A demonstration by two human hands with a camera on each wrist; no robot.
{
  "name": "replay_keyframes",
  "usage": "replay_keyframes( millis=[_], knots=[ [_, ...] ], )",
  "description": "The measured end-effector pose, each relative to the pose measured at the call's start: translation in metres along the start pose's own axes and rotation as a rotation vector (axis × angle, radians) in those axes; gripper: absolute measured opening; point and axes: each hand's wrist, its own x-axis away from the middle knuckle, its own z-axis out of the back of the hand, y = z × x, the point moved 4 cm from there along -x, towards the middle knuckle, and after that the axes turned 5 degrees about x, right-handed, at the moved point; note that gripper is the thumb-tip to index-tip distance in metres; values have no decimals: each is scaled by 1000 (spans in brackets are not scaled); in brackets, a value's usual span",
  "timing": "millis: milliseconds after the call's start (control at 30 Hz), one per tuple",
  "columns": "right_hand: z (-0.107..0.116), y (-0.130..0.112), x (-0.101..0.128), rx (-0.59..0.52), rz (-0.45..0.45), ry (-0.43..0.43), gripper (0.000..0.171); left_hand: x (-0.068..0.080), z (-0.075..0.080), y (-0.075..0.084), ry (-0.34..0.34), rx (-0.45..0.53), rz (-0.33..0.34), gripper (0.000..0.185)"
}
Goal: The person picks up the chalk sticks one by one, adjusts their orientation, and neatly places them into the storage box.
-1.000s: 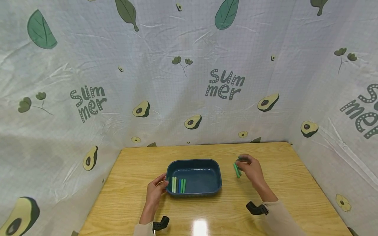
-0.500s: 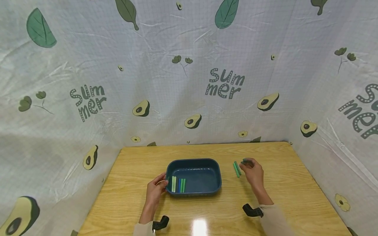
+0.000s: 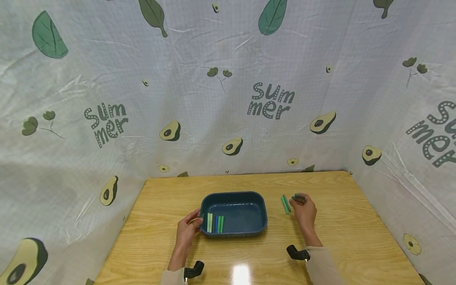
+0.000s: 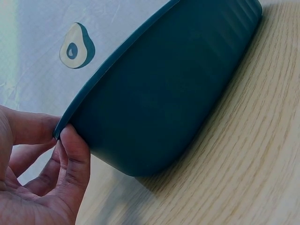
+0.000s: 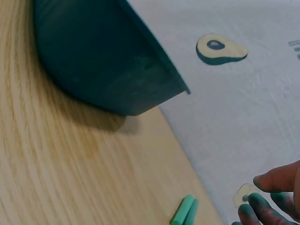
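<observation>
White cloth printed with avocados, leaves and the word "Summer" walls in a wooden table (image 3: 342, 221) on three sides. Near the middle of the table sits a dark blue tray (image 3: 233, 196), and inside it, against its left end, several short sticks (image 3: 215, 223) lie side by side (pale green, blue and green). The person's left hand (image 3: 187, 231) is at the tray's left end; the left wrist view shows the thumb on the rim and a finger (image 4: 75, 161) curled against the outer wall, so the hand pinches the edge of the tray (image 4: 159, 98). To the right of the tray, apart from it, two green sticks (image 3: 285, 204) lie together on the bare wood; the right wrist view shows the same pair (image 5: 184, 211) flat on the table. The right hand (image 3: 304, 209) is just beside them, its fingers bent downward with the tips close to a darker green piece (image 3: 297, 197) at the far side of the hand. Whether the fingers actually grip that piece cannot be told, since the fingertips (image 5: 276, 180) seen from the wrist are only partly in frame
</observation>
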Motion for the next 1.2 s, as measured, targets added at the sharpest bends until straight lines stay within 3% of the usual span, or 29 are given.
replay_keyframes(
  millis=[333,767,1200],
  knots=[
    [-8,12,0,21,-24,63,33,0,1,-3,7,-5,17,41],
    [-21,30,-2,69,-51,83,31,-3,1,-4,1,10,7,41],
    [-29,34,1,93,-56,143,32,-2,1,-2,1,7,1,41]
  ],
)
